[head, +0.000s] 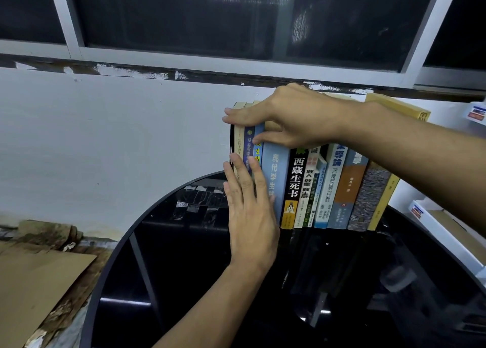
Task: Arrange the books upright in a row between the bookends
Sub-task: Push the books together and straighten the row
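Black glass makes up the round table in front of me, its rim curving against the white wall under a dark window. Brown cardboard lies on the floor to the left. The row of books stands upright at the far edge of the table, spines toward me, packed side by side and leaning a little to the right at that end. A black bookend shows as a thin dark strip at the left end of the row; I cannot make out one at the right end. My right hand reaches across from the right and lies over the tops of the leftmost books, fingers spread and curled down onto their spines, thumb pressing the pale blue book. My left hand is flat and open, palm against the lower spines of those same left-end books, fingers pointing up
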The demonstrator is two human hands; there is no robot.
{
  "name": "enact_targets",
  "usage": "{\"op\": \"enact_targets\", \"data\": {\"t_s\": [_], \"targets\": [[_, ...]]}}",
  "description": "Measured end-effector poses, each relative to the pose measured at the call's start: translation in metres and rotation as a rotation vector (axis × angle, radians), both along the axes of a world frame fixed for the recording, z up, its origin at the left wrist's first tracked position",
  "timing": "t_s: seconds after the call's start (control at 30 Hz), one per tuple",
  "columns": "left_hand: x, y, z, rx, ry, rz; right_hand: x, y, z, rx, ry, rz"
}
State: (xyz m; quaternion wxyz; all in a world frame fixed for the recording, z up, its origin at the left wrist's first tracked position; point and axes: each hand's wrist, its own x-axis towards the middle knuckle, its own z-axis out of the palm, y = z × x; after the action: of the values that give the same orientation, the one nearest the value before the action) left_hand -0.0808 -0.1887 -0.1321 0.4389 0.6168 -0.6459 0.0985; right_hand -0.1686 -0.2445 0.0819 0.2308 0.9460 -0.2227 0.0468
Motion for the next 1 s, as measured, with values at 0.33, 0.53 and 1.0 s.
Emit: {"op": "enact_targets", "data": {"t_s": [0.33,0.53,1.0], "targets": [[0.008,0.007,0.002,0.015,0.043,-0.086,-0.001,0.003,0.002,0.100,0.075,-0.006],[0.013,0.015,0.009,0.045,0.090,-0.154,-0.022,0.013,0.004,0.083,0.046,0.001],[0.002,0.005,0.016,-0.008,-0.118,-0.087,-0.048,0.018,-0.003,0.024,-0.009,-0.001]]}}
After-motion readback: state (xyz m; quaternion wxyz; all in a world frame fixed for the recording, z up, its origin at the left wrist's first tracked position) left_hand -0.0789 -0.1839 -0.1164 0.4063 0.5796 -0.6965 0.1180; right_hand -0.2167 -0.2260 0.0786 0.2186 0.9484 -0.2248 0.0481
